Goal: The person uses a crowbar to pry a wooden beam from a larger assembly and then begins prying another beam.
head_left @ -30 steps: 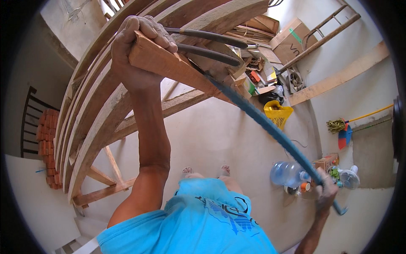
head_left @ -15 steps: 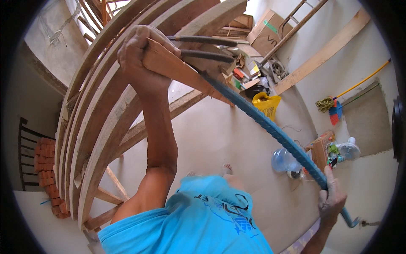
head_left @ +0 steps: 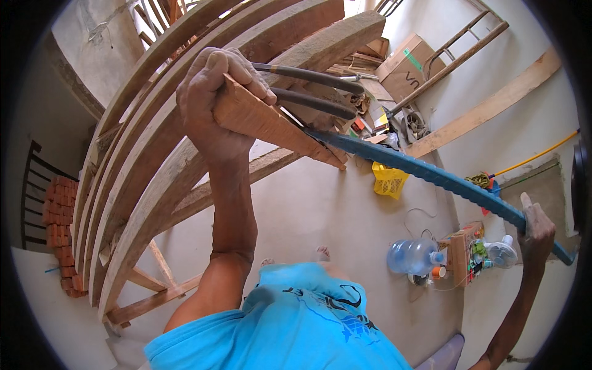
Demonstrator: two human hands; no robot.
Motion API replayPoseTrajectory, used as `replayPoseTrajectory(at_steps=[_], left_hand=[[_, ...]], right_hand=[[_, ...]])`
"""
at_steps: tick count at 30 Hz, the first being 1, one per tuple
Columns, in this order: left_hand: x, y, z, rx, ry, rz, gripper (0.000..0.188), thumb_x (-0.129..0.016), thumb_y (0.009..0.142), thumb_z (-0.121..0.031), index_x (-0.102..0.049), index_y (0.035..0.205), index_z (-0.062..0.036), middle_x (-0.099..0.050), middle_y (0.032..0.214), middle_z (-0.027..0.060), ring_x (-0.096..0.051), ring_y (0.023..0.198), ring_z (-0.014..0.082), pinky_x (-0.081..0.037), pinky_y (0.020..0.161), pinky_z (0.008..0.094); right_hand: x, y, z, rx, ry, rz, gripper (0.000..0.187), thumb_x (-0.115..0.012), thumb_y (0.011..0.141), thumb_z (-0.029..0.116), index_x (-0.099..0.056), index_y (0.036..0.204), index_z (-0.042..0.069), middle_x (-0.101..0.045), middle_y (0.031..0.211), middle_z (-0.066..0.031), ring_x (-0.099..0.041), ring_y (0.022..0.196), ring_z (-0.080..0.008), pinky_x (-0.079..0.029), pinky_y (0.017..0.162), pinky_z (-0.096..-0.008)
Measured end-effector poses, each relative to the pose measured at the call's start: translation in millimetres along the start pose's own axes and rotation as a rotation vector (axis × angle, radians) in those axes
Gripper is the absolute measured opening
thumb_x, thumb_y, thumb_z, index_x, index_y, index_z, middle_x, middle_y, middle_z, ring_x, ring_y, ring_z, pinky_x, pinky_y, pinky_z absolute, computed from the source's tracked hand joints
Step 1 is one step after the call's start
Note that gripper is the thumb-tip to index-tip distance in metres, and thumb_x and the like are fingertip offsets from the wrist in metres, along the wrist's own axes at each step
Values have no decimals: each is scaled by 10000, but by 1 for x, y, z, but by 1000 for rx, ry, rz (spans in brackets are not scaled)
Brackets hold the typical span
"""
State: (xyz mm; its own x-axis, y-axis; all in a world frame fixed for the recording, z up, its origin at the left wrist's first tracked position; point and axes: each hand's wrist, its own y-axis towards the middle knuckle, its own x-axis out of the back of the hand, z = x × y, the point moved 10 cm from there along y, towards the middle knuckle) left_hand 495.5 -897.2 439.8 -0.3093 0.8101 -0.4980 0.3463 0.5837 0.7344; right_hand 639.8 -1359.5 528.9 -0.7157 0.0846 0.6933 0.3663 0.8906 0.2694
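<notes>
My left hand point(head_left: 216, 86) is wrapped round the thick end of a tapered wooden piece point(head_left: 271, 117), held out in front of large curved timbers point(head_left: 166, 160). Just beyond its fingers, two dark curved handles point(head_left: 317, 77) stick out to the right; what they belong to is hidden. A long blue pry bar point(head_left: 407, 163) with ridged edges slants down from the wooden piece to the right. Its far end meets the wood, though the exact contact is hidden. My right hand point(head_left: 535, 228) grips the bar near its bent lower end.
Curved timbers form a large frame at the left, beside stacked bricks point(head_left: 60, 231). Right of centre lie a yellow basket point(head_left: 390, 180), a water jug point(head_left: 410, 258) and a box point(head_left: 465, 250). At the back are a cardboard carton point(head_left: 407, 65) and a ladder point(head_left: 462, 55).
My right hand has swung the pry bar's lower end up and to the right. The left hand keeps its hold on the wooden piece, and the view has shifted slightly.
</notes>
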Motion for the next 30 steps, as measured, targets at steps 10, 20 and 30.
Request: replayPoseTrajectory(at_steps=[10,20,30], left_hand=[[5,7,3,-24,-31,83,384,-402,992,-244,-585,770,10,-569,641,129,-604,547,202,-532,523,302],[-2,0,-4,-85,-36,296,291,-341,1040,-197,-599,1054,-64,-556,774,136,-602,640,191,-560,564,318],[1,-2,-3,-7,-8,177,323,-347,1018,-256,-540,866,-46,-543,718,106,-581,660,201,-524,639,335]], right_hand=[[-15,21,-18,62,5,-8,310,-693,789,3,-628,1092,-16,-480,709,-146,-564,578,-305,-433,500,-421],[-35,28,-47,18,43,38,237,-647,794,-37,-617,1029,-35,-579,813,-204,-622,701,-393,-500,604,-455],[-68,75,-81,162,-65,-38,256,-669,763,24,-611,1012,36,-597,857,-189,-620,750,-376,-487,639,-446]])
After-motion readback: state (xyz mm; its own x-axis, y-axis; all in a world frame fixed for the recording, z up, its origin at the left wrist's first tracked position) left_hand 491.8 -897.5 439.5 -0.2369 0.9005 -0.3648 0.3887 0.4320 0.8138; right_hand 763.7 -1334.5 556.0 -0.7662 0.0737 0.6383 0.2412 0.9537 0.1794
